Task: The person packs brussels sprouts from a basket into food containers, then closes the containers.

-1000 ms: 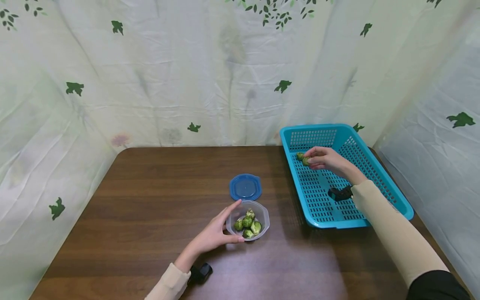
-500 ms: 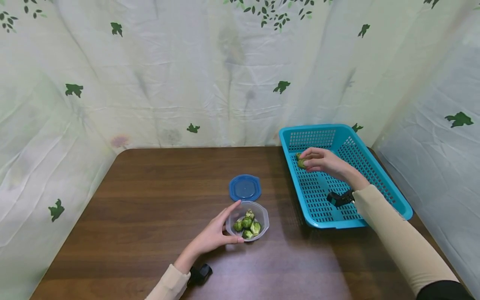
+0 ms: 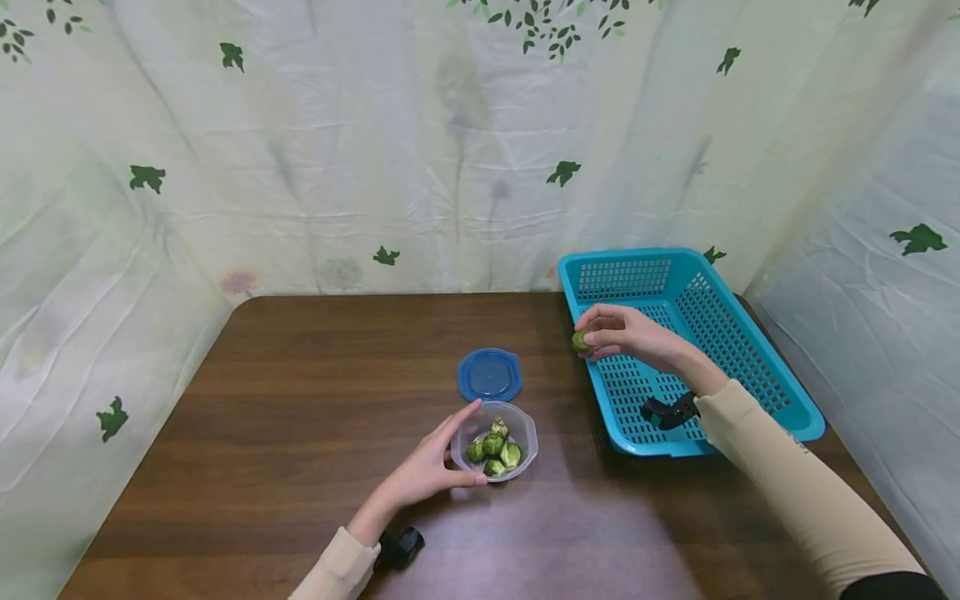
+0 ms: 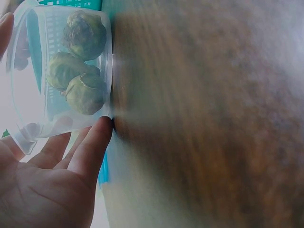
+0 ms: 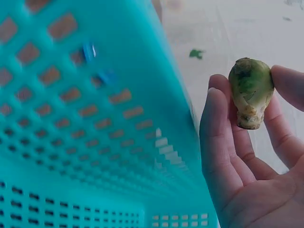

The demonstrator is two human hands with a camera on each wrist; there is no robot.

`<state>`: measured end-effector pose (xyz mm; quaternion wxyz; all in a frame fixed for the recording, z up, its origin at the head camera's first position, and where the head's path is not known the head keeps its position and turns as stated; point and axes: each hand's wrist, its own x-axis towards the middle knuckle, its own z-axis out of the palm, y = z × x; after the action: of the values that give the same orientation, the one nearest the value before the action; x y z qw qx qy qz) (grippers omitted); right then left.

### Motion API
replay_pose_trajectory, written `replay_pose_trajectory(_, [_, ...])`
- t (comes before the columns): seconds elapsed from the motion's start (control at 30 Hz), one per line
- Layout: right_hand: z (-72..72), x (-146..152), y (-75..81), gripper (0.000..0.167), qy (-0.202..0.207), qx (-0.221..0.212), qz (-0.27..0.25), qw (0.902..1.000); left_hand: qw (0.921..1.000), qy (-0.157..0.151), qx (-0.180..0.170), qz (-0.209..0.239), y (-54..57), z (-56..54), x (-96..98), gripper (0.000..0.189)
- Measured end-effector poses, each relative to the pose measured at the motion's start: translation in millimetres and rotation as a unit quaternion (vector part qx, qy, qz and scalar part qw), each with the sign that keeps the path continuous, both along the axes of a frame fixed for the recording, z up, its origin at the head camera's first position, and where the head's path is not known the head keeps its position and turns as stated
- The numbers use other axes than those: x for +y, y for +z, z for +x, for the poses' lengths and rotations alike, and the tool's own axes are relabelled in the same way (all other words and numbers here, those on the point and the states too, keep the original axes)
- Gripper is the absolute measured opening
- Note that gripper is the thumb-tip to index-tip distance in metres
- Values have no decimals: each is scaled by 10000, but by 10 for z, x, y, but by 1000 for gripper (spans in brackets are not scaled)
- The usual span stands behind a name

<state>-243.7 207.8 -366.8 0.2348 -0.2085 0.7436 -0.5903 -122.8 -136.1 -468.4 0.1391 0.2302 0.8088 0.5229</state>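
Observation:
My left hand (image 3: 420, 471) holds a small clear plastic container (image 3: 529, 423) on the table, thumb on the near side and fingers round the far side. Inside lie several Brussels sprouts (image 3: 492, 444), also visible through the container wall in the left wrist view. Between thumb and fingertips, my right hand (image 3: 637, 337) pinches a single Brussels sprout (image 5: 249, 90), its pale stem end pointing down in the right wrist view. That hand is over the left rim of a blue plastic basket (image 3: 720, 308). The hand hides part of the basket floor.
A blue lid (image 3: 490, 375) lies flat just beyond the container. The basket stands at the right of the brown wooden table (image 3: 337, 375). Pale curtains with a leaf print (image 3: 330, 167) hang along the back and sides.
My right hand has moved left and nearer, carrying a sprout from inside the basket to its left rim. The other sprout beside it no longer shows. My left hand stays on the container.

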Motion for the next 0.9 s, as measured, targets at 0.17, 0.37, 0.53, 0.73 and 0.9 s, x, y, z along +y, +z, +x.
replay_pose_trajectory(0.17, [86,-145,27,25,268,-48,38,9996,10000,-24,26,33,-9,-6,-2,98])
replay_pose_trajectory(0.37, [180,-323,36,29,553,29,240,9982,10000,-33,38,33,-13,-6,-4,97])
replay_pose_trajectory(0.53, [253,-477,29,25,809,95,308,9962,10000,-30,14,54,-6,-8,-4,96])
replay_pose_trajectory(0.73, [331,-641,17,23,1031,110,363,9939,10000,-29,9,55,-9,-11,-2,96])
replay_pose_trajectory(0.9, [380,-744,-15,22,1184,74,439,9920,10000,-38,-19,79,-11,-8,0,95])
